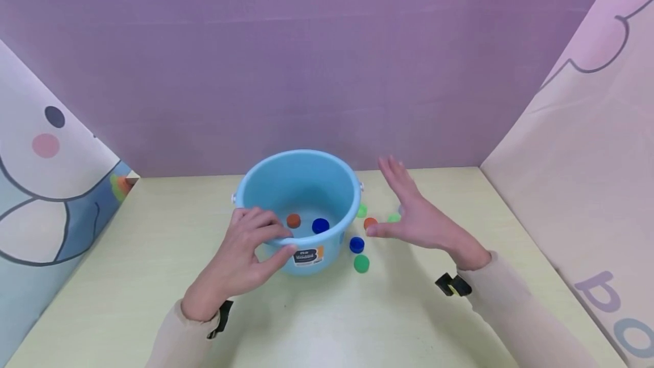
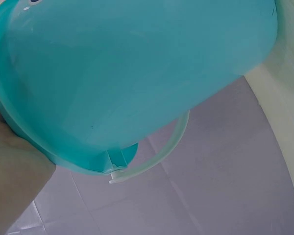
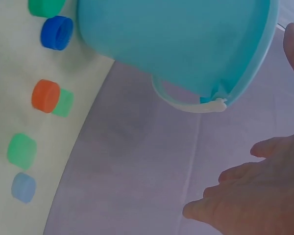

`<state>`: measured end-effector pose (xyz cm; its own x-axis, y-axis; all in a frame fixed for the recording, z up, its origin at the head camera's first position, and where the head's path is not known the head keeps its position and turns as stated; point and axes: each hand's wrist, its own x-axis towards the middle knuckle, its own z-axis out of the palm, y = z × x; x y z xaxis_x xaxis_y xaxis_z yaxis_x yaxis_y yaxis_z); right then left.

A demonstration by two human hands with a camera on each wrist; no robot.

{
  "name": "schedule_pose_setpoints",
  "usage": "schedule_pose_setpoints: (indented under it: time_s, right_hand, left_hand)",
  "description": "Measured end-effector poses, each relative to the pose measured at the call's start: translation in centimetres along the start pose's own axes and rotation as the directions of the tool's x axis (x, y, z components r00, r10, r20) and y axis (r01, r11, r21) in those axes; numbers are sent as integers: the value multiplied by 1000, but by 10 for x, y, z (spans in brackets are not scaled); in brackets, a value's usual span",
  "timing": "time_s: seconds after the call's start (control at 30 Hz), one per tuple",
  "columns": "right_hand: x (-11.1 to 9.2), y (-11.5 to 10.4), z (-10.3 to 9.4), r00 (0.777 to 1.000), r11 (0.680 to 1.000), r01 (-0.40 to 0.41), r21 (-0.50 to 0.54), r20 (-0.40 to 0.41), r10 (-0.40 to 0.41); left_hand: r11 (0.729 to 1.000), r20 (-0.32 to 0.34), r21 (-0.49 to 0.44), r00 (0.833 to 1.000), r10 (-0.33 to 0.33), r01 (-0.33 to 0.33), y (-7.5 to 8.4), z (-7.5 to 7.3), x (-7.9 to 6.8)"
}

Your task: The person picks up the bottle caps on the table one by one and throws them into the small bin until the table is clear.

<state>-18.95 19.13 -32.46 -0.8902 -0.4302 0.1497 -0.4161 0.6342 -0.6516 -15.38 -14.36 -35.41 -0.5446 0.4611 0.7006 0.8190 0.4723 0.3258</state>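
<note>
A light blue bucket stands upright on the table, a label on its near side. My left hand grips its near rim, fingers over the edge and thumb outside. An orange bottle cap and a dark blue cap lie inside on the bottom. To the bucket's right, my right hand is spread above the table with nothing in it. Around and below it lie a blue cap, a green cap, an orange cap, lighter green caps and a pale blue cap.
The bucket's whitish handle hangs down behind it. A pale yellow table meets a purple cloth backdrop just beyond the bucket. Printed panels stand along the left and right sides.
</note>
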Motion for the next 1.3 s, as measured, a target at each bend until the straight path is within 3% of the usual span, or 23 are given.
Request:
schedule_pose_setpoints:
  time_s: [0.33,1.3]
  right_hand:
    - [-7,10,9,996,995,-52,-81,75,58]
    - [-26,52,48,969,986,-166,-14,185,166]
  left_hand:
    - [1000,1,1,1000,1,-1,0,0,0]
    - [1000,9,-2,1000,-11,11,0,1,0]
